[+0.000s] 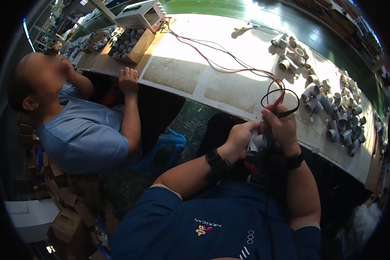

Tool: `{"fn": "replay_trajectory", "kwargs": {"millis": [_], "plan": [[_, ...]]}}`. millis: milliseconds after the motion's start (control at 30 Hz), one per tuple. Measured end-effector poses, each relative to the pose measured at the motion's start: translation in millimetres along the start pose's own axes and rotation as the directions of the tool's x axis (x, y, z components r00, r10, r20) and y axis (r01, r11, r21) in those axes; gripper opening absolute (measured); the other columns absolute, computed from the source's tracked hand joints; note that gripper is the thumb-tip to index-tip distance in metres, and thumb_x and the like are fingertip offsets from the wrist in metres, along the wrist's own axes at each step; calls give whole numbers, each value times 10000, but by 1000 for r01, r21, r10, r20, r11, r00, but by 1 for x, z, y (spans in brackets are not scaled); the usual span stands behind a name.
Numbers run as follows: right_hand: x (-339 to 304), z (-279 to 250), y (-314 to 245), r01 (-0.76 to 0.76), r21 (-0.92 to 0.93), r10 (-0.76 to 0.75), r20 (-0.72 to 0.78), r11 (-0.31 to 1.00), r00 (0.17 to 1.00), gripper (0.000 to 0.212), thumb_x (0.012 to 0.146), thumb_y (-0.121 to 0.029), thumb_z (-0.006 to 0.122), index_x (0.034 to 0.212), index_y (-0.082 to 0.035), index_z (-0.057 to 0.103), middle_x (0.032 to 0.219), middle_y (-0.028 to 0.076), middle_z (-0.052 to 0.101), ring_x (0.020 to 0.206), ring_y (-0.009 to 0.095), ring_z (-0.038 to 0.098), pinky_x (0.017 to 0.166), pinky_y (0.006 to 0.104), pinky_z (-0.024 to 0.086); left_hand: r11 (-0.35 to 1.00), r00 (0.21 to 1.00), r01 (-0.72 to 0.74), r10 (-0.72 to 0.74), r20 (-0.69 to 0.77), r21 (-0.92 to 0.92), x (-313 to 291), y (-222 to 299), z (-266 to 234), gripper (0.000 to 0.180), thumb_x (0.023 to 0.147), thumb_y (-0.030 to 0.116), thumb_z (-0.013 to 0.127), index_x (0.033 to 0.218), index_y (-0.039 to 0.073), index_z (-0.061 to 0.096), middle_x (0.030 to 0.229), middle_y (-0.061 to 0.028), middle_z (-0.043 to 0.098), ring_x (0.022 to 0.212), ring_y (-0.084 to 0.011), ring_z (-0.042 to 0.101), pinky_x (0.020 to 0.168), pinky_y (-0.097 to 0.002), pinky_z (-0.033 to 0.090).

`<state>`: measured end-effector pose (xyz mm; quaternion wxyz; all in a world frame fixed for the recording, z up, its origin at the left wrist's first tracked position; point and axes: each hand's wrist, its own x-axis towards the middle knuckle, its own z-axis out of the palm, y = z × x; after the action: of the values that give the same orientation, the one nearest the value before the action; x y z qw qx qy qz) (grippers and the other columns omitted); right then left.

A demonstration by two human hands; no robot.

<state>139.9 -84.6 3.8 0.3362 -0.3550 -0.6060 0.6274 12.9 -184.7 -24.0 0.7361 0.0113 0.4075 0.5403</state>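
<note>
My left hand (239, 138) is closed on a grey cylindrical part (259, 141), held in front of my body at the table's near edge. Close beside it, my right hand (284, 128) grips a red test lead (276, 102) and a black test lead (290, 112). Their tips meet the top of the part between my fingers, where the exact contact is hidden. The cables loop above my right hand and run across the table to a light grey box-shaped device (138, 16) at the far left.
Many similar grey parts (344, 125) lie heaped on the right of the table (177, 71). A cardboard box (136, 47) of dark grey parts stands at the far left. A co-worker in a blue shirt (84, 134) sits to my left by a blue stool (167, 147). Cardboard boxes (67, 223) crowd the lower left.
</note>
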Motion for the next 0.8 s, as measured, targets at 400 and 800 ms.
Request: {"fn": "replay_trajectory", "kwargs": {"millis": [400,800], "plan": [[13,-30,-1,12,122,-6,-48,992,999,108,982,-111,706,1004,-6,693,811,37,692,674,97,633,589,236,506,981,993,-120,120,5,150,-15,33,-1,258,1046,268,545,977,39,640,860,-89,676,672,-217,686,547,-357,583],[2,-87,13,59,62,-46,-183,996,982,128,994,-137,702,1048,-21,699,836,47,708,698,105,657,611,234,531,-131,-23,543,985,171,830,60,268,-84,289,947,245,708,1061,-20,689,991,-177,697,938,-289,691,884,-424,555]]}}
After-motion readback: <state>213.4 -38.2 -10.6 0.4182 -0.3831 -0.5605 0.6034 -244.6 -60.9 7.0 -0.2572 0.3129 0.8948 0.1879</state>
